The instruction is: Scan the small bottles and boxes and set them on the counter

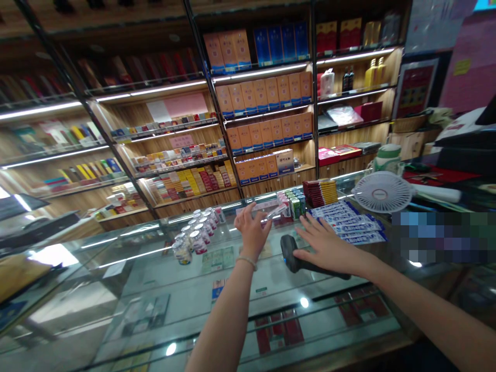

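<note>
My left hand (252, 227) reaches over the glass counter (163, 289) with fingers spread, its tips touching a thin clear-wrapped packet (271, 211); I cannot tell if it grips it. My right hand (324, 244) lies flat with fingers apart on a black handheld barcode scanner (291, 253) that rests on the glass. A thin bracelet circles the left wrist.
Small white jars (194, 235) stand in a row to the left of my hands. Boxed goods (292, 204), a red-yellow stack (321, 191) and blue-white packs (351, 222) lie behind. A white desk fan (382, 192) sits at the right. Lit shelves of cartons fill the back wall.
</note>
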The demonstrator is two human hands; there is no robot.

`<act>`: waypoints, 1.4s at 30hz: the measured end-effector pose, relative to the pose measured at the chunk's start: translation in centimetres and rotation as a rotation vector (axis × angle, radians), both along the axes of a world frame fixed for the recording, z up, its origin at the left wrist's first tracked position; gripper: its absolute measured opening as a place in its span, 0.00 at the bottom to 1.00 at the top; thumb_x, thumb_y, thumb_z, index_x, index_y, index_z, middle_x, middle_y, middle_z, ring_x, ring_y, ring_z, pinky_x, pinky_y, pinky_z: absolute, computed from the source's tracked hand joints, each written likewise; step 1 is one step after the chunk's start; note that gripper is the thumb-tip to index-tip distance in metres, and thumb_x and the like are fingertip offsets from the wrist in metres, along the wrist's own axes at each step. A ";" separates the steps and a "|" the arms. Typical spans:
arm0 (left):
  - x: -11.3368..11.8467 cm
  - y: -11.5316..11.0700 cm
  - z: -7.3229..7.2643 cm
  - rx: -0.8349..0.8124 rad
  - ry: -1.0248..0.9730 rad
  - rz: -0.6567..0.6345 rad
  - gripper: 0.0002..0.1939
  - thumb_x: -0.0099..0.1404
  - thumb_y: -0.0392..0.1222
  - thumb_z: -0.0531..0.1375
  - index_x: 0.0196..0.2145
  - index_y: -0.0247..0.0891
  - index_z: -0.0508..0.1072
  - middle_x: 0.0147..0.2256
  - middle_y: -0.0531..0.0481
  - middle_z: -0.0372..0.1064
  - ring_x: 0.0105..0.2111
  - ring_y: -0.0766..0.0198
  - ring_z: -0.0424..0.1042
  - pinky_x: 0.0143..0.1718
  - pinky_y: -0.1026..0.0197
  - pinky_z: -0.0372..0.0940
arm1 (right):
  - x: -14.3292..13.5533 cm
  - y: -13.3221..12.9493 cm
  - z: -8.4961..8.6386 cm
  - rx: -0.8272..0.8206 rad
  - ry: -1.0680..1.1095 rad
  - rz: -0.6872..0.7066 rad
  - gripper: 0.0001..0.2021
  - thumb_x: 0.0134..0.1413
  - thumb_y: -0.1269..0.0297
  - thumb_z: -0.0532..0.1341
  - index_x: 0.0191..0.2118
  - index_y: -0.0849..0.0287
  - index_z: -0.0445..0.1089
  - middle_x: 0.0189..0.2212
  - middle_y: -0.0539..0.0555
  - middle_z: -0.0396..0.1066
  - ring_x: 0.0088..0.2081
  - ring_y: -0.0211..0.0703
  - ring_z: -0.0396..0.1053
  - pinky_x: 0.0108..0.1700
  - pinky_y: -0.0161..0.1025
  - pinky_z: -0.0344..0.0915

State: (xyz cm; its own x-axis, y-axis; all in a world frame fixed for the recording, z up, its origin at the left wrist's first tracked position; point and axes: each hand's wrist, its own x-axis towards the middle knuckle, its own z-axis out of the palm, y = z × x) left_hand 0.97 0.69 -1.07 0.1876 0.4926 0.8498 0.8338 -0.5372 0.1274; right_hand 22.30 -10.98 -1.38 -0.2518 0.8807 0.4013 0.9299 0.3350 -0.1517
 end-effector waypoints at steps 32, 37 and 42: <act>0.9 0.1 -0.4 -0.115 0.056 0.033 0.08 0.60 0.49 0.69 0.38 0.49 0.80 0.61 0.45 0.62 0.62 0.46 0.59 0.62 0.39 0.51 | 0.3 9.8 1.3 0.370 0.357 0.029 0.15 0.64 0.54 0.58 0.49 0.49 0.77 0.66 0.54 0.62 0.66 0.58 0.52 0.63 0.60 0.50; 1.2 -0.1 -0.5 -0.134 0.112 -0.007 0.09 0.60 0.51 0.68 0.38 0.50 0.81 0.61 0.45 0.62 0.61 0.46 0.59 0.63 0.39 0.50 | 0.1 9.5 1.3 0.377 0.349 0.038 0.13 0.63 0.52 0.59 0.44 0.48 0.78 0.64 0.52 0.64 0.66 0.58 0.53 0.62 0.59 0.50; 1.2 -0.1 -0.3 -0.143 0.150 -0.023 0.09 0.60 0.50 0.69 0.38 0.51 0.81 0.62 0.45 0.61 0.61 0.45 0.59 0.63 0.37 0.50 | 0.2 9.6 1.1 0.377 0.358 0.053 0.13 0.63 0.52 0.59 0.42 0.49 0.78 0.64 0.52 0.64 0.65 0.58 0.53 0.63 0.59 0.49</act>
State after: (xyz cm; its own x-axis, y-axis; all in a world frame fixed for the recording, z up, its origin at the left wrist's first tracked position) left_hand 2.14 0.57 -1.35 0.3190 0.6005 0.7333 0.8369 -0.5415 0.0794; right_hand 22.49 -1.37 -0.30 -0.0810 0.6482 0.7572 0.8221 0.4730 -0.3169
